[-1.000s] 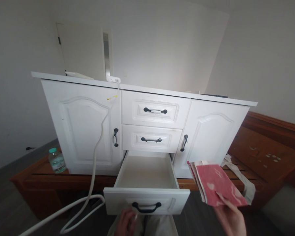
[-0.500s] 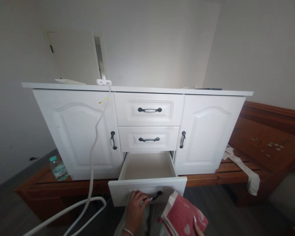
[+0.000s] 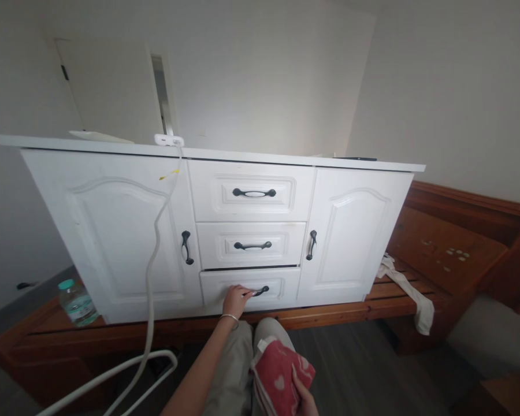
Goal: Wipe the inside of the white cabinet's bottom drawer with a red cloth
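Note:
My left hand [image 3: 235, 300] has its fingers closed around the left end of the dark drawer handle [image 3: 260, 291] on the lowest drawer [image 3: 281, 287] of a white cabinet. That drawer sits pushed in, its front about level with those above. In my right hand [image 3: 302, 393] is a folded red towel [image 3: 279, 370] with pale hearts and a white edge, held low over my knee. Two more drawers with matching dark handles stand closed above, the middle drawer [image 3: 281, 245] and the top drawer [image 3: 281, 192].
The white cabinet [image 3: 99, 242] stands on a brown wooden bench [image 3: 320, 315]. A water bottle [image 3: 78, 303] with a teal cap is at its left. A white cable [image 3: 151, 271] hangs down its front from a small white device [image 3: 169, 140]. White cloth [image 3: 409, 289] drapes over the bench at right.
The lowest drawer has gone from pulled out to pushed in, my left hand moving forward with its handle. The towel in my right hand has shifted left and slightly down as the view changed.

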Available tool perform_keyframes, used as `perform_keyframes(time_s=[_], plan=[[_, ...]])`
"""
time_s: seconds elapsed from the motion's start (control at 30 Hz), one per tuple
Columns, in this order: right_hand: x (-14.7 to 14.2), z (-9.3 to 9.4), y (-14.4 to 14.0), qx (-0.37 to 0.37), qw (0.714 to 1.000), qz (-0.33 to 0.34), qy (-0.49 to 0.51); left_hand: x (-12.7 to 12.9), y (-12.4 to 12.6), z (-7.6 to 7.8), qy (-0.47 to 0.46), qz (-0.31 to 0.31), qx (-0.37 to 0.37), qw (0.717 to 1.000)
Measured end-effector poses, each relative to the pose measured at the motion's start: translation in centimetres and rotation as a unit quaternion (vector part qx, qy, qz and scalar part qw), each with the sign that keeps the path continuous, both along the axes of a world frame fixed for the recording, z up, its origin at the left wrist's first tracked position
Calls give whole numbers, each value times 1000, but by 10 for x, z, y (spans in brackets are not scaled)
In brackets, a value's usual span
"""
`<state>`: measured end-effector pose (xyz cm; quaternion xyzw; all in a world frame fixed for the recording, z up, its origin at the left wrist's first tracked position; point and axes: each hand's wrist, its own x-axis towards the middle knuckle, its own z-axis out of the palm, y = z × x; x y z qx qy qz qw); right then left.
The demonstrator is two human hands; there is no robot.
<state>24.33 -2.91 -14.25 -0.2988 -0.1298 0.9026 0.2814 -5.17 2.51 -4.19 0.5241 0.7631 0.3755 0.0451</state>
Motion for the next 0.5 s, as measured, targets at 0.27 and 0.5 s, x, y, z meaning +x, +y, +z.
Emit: perform_keyframes(time_s=[0.27, 0.5], plan=[[-6, 11, -8, 5, 1000, -23, -14, -6, 12, 2, 1, 26, -35, 999], [-5, 4, -7, 9, 1000, -12, -14, -7, 15, 5, -30, 27, -9, 999]])
